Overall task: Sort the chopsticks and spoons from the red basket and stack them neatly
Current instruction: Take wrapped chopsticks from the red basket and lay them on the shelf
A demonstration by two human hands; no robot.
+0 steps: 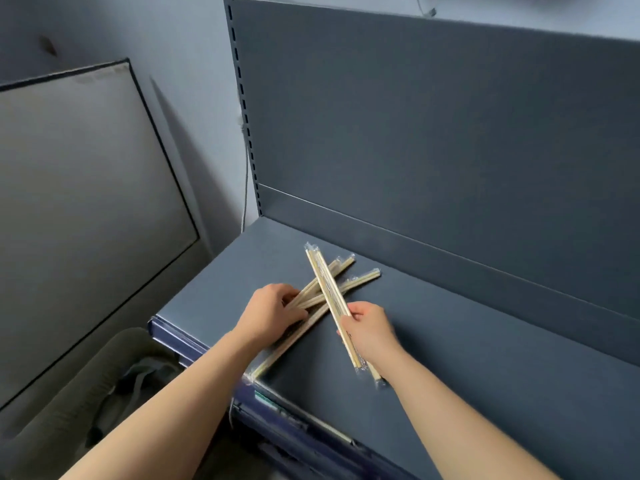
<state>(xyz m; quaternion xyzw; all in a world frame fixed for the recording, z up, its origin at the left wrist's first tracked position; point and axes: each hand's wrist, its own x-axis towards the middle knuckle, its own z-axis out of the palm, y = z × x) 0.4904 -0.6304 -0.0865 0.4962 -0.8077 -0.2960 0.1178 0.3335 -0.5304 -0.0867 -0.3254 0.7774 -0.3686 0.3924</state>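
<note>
A chopstick bundle (pixel 326 287), clear-wrapped, is clamped in the grip of the right hand (pixel 369 327) and held slanted across the fanned chopsticks (pixel 362 277) lying on the blue-grey shelf (pixel 485 341). The fan's near ends are clasped by the curled fingers of the left hand (pixel 268 311). A label (pixel 265 398) on the shelf's front edge is too blurred to be read.
</note>
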